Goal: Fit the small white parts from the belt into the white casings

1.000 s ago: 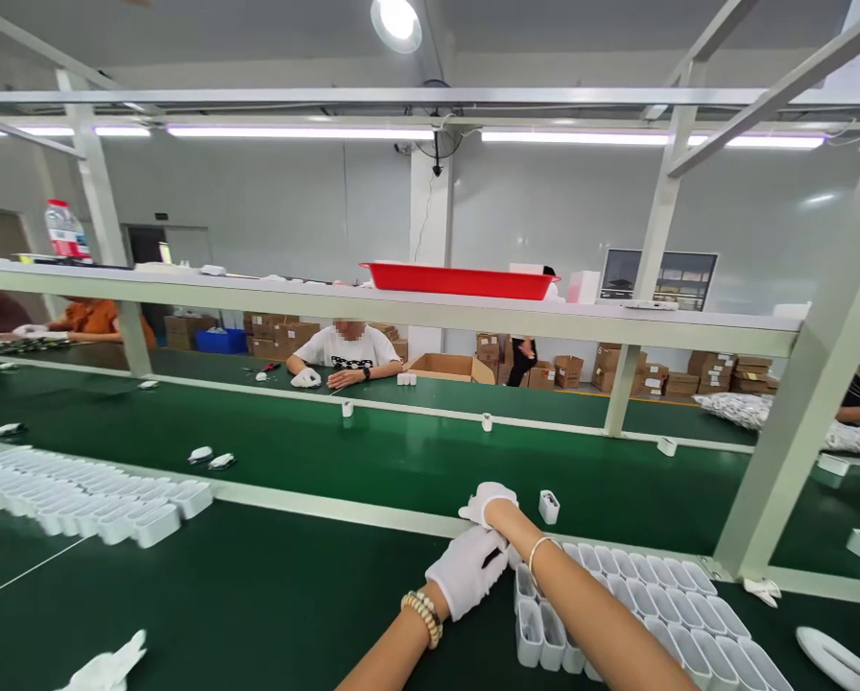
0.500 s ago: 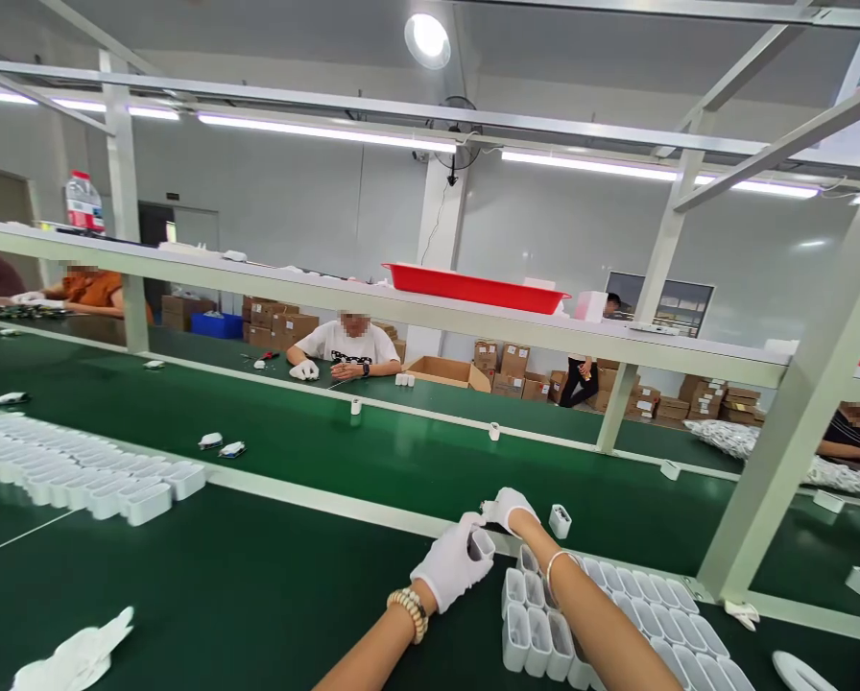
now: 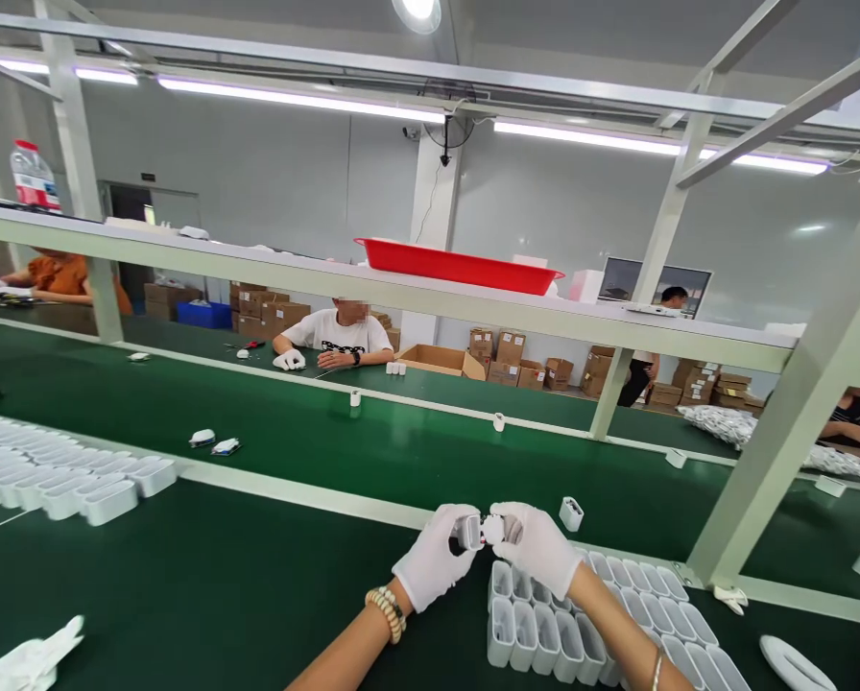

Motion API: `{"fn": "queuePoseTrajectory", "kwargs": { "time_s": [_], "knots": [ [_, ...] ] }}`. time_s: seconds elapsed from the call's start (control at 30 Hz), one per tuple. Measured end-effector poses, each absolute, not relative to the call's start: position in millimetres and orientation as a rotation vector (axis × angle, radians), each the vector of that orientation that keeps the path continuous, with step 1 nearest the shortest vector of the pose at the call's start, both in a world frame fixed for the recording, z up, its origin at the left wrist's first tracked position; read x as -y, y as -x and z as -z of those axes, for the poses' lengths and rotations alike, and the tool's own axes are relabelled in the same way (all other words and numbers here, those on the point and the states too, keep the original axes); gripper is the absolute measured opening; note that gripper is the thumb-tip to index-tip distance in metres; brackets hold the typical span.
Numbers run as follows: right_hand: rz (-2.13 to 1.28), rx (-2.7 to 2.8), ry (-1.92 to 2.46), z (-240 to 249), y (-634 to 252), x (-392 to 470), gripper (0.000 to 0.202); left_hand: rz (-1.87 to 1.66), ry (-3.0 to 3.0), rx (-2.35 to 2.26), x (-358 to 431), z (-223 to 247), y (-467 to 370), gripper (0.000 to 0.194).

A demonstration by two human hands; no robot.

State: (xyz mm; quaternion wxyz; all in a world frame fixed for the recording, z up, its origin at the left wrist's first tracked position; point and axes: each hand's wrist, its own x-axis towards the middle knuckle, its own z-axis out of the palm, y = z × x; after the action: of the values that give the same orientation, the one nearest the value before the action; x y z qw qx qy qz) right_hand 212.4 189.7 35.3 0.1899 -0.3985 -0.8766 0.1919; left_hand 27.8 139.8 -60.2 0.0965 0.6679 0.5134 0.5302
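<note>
My left hand (image 3: 434, 561), in a white glove, grips a hollow white plastic case (image 3: 468, 533) tilted with its open end to the right. Facing that opening, my gloved right hand (image 3: 541, 547) pinches a small white part (image 3: 494, 529) with darker bits on its left side. The two pieces are close together; whether they touch I cannot tell. Below my right hand and forearm stand rows of open white cases (image 3: 523, 633), partly hidden by the arm. Just beyond my right hand, one white case (image 3: 571, 513) with something dark inside sits on the green belt (image 3: 416, 470).
More rows of white cases (image 3: 109, 501) stand at left. A loose white glove (image 3: 31, 662) lies front left, a white ring-shaped object (image 3: 794, 662) front right. A slanted post (image 3: 776, 403) and a shelf with a red tray (image 3: 459, 267) rise ahead. Co-workers sit across the belt.
My right hand has come back from the belt's edge toward my left hand, with the small white part now showing in its fingers. The case in my left hand has tipped toward it.
</note>
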Motion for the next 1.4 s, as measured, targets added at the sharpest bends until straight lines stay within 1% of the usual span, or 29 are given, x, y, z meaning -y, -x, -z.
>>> {"fn": "queuePoseTrajectory", "kwargs": {
  "time_s": [0.07, 0.1, 0.23, 0.43, 0.67, 0.97, 1.4],
  "knots": [
    [-0.562, 2.494, 1.071, -36, -214, -186, 0.046, -1.572, -2.010, -1.515, -137, 58, -27, 0.036],
    [-0.557, 2.510, 1.054, -38, -214, -184, 0.043, -1.575, -2.023, -1.513, -136, 58, -27, 0.035],
    [-0.470, 2.597, 0.995, -46, -215, -176, 0.015, -1.584, -2.060, -1.507, -135, 58, -27, 0.034],
    [-0.379, 2.673, 0.991, -46, -214, -170, 0.017, -1.560, -2.094, -1.533, -134, 59, -27, 0.037],
    [-0.292, 2.683, 1.050, -40, -211, -170, 0.017, -1.514, -2.111, -1.596, -133, 58, -28, 0.034],
    [-0.292, 2.691, 1.093, -46, -209, -164, 0.022, -1.462, -2.129, -1.615, -133, 57, -28, 0.033],
    [-0.298, 2.711, 1.163, -44, -205, -162, 0.018, -1.383, -2.159, -1.621, -129, 53, -31, 0.037]
  ]
}}
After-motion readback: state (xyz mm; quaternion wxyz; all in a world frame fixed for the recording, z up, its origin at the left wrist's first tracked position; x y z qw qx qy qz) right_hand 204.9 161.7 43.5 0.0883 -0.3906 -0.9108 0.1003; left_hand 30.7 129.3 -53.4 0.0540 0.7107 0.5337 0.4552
